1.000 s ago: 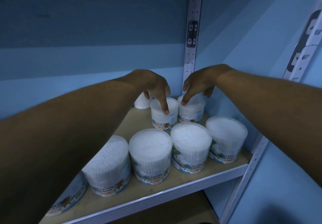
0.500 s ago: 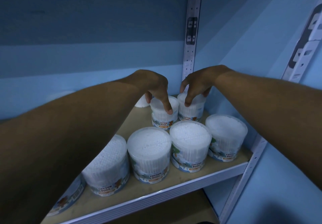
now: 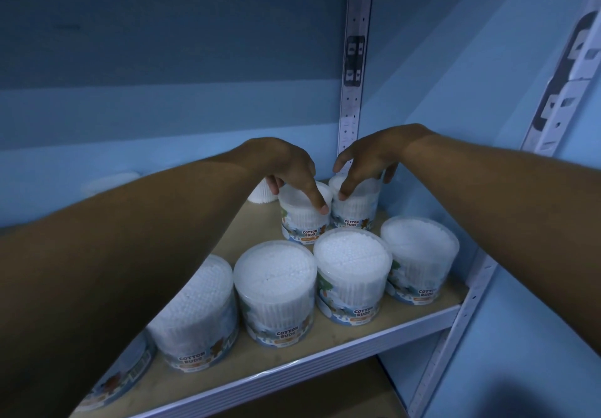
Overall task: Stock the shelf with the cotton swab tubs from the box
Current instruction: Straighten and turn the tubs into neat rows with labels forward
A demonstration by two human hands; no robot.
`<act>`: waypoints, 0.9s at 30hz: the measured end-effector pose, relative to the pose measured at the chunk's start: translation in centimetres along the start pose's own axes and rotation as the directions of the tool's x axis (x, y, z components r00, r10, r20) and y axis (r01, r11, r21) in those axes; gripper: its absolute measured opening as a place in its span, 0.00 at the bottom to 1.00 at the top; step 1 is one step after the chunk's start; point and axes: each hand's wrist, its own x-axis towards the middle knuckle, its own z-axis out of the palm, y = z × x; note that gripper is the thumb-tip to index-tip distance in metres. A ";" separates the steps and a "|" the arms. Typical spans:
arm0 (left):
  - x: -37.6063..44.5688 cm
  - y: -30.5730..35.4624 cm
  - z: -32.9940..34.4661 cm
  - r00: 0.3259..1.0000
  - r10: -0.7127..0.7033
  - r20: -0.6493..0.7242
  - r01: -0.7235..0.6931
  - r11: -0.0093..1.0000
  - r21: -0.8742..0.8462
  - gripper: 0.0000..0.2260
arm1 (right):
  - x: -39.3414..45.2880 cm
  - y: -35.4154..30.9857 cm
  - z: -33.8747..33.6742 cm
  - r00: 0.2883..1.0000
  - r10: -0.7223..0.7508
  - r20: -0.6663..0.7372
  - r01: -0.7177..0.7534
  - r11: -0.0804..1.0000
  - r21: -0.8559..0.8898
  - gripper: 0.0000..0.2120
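Two cotton swab tubs stand side by side at the back right of the wooden shelf (image 3: 328,338). My left hand (image 3: 286,164) grips the top of the left tub (image 3: 300,224), thumb on one side and index finger on the other. My right hand (image 3: 367,157) holds the top of the right tub (image 3: 357,214) the same way, close to the rear corner. Both tubs are upright and rest on the board. Another tub (image 3: 260,194) behind them is mostly hidden by my left hand.
A front row of several tubs (image 3: 274,290) lines the shelf edge, the leftmost partly hidden under my left forearm. A perforated metal post (image 3: 353,92) stands in the rear corner, another post (image 3: 468,307) at the front right. A lower shelf (image 3: 325,391) shows below.
Both hands stay on the two back tubs. My fingers have slid slightly further down around the lids, and the tubs have barely moved.
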 end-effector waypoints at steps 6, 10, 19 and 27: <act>0.2 -0.3 0.3 1.000 0.028 0.001 -0.028 0.998 0.049 0.43 | 0.4 0.0 0.5 0.999 -0.024 -0.022 0.023 1.000 -0.008 0.36; 0.2 0.0 0.3 1.000 0.010 0.009 -0.010 0.998 0.059 0.42 | 0.4 -0.1 0.5 0.999 -0.037 -0.027 0.037 0.999 -0.018 0.35; 0.5 0.1 0.5 0.999 -0.021 -0.025 0.021 1.000 -0.001 0.43 | 0.2 0.5 0.2 0.997 -0.072 0.000 0.072 0.997 0.012 0.33; 0.9 -0.1 0.9 0.999 -0.010 -0.031 0.009 1.000 -0.022 0.43 | 0.6 0.9 0.9 0.998 -0.052 -0.040 0.054 0.998 0.044 0.33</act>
